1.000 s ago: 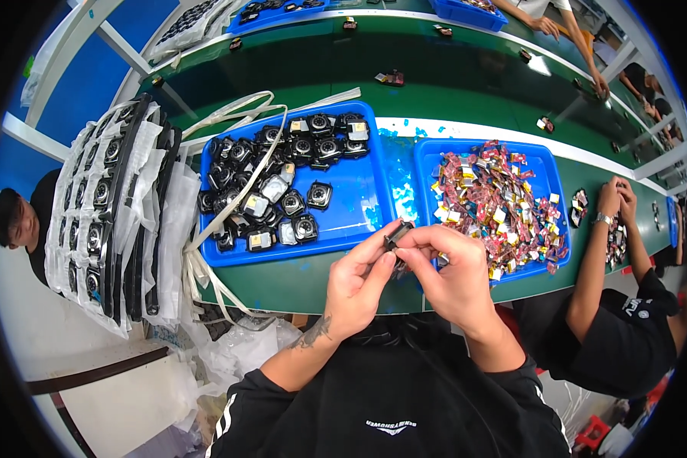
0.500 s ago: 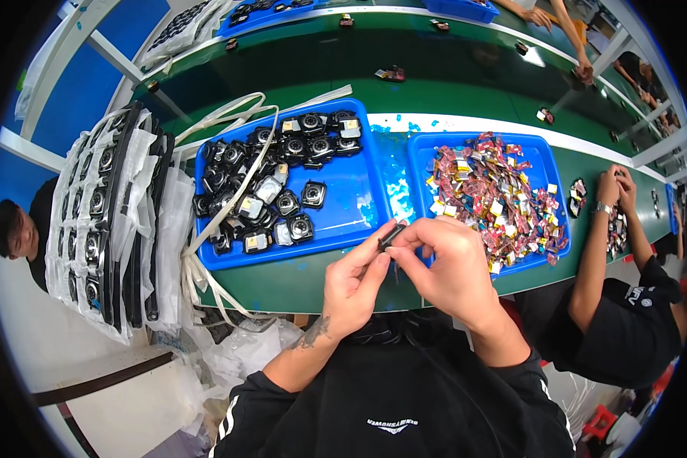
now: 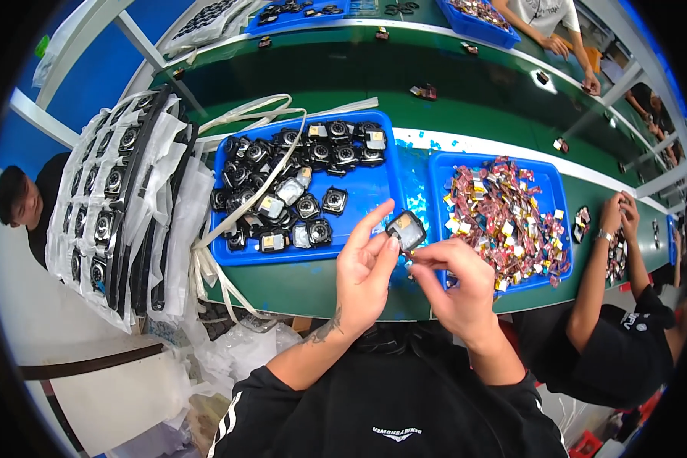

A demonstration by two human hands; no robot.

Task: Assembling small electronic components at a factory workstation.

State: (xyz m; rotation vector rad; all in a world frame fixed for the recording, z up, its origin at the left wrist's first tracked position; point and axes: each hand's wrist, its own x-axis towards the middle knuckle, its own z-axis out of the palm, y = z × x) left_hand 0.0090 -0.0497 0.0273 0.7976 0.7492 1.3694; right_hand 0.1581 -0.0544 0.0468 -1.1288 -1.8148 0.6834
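The held case has a dark, smooth rim and a flat grey face with a low sheen; whether the rim is metal or plastic cannot be determined. The left tray and the right tray are smooth blue plastic, semi-gloss. The loose cases are black and glossy with round, shiny centres. The small parts show foil-like yellow, red and white faces. The table has a smooth green surface; the conveyor belt is green and reflective. The strap is flat, off-white and matt. The wrapping is thin, crinkled, translucent plastic. The shirt is matt black cloth.
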